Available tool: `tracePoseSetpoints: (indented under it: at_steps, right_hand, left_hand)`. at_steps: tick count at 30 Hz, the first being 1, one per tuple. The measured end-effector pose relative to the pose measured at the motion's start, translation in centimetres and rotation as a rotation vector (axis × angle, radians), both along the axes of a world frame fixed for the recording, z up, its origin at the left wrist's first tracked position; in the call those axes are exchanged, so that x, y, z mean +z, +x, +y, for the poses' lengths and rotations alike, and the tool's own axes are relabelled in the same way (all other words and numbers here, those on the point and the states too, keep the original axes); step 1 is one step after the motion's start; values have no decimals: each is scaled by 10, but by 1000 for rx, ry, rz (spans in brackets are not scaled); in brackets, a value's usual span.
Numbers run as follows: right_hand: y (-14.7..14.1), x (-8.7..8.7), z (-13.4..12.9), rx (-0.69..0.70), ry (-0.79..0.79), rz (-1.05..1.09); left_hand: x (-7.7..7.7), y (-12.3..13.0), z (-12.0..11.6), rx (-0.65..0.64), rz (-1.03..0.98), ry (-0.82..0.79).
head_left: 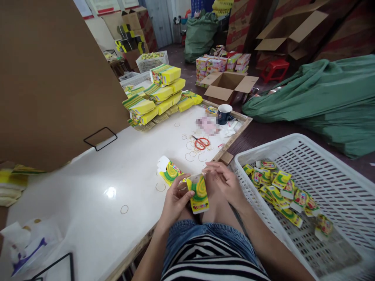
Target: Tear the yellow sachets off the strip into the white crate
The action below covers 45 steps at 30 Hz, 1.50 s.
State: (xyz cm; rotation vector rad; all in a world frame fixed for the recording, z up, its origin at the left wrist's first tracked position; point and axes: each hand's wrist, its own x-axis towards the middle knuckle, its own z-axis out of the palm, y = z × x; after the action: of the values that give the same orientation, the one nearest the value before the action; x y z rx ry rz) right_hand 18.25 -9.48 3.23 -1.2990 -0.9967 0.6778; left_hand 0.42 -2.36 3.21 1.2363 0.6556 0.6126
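My left hand (179,195) pinches a small yellow and green carton (199,195) between thumb and fingers, above my lap at the table's edge. Close to the carton's top right corner is my right hand (224,180), its fingers apart and slightly bent, nothing seen in them. Another yellow and green carton (170,172) with white open flaps lies on the white tabletop (88,207), just beyond my left hand. At my right, a white plastic basket (303,146) holds several small yellow cartons (274,193).
Red-handled scissors (201,143) lie among rubber bands. Behind them stands a dark mug (225,114). Stacked bundles of yellow cartons (158,95) are at the table's far side. A big brown board (58,78) rises at the left. A wooden rim (234,137) edges the table.
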Motion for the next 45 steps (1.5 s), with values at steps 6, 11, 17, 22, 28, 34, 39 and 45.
tracePoseSetpoints:
  at_steps: [6, 11, 17, 22, 28, 34, 39, 45]
  right_hand:
    - [8, 3, 0, 314, -162, 11]
    - [2, 3, 3, 193, -289, -272]
    - [-4, 1, 5, 187, -371, -437]
    - [-8, -3, 9, 107, -450, -557]
    - [-6, -13, 2, 62, -160, -336]
    - [-5, -7, -13, -20, 37, -193]
    - [48, 16, -47, -661, -13, -715]
    - [62, 10, -48, -621, -131, -719]
  left_hand:
    - [-5, 6, -2, 110, 204, 309]
    - [-6, 7, -3, -13, 195, 279]
    - [-5, 8, -5, -16, 175, 210]
    - [-5, 11, -6, 16, 220, 215]
    - [4, 8, -2, 53, 117, 101]
    - [-1, 23, -14, 30, 50, 190]
    - [-16, 10, 3, 174, 441, 734]
    - [-42, -19, 27, 195, 836, 1044]
